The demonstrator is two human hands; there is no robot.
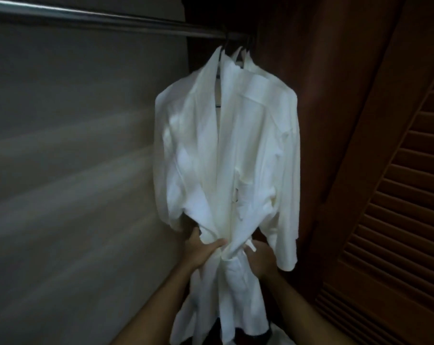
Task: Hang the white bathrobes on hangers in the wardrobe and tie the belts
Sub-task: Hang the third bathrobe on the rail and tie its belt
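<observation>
A white bathrobe (206,150) hangs on a hanger (225,44) from the wardrobe rail (99,17). Right behind it hangs a second white bathrobe (273,135). The front robe's belt (232,245) is drawn tight round its waist, with a short end (251,245) sticking out to the right. My left hand (202,247) grips the robe's waist from the left, thumb across the belt. My right hand (260,260) holds the belt on the right side of the waist; its fingers are partly hidden by cloth.
The grey back wall (74,145) of the wardrobe is on the left. A dark brown side panel (330,83) and a slatted wooden door (397,220) stand on the right. The robe's hem falls out of view below.
</observation>
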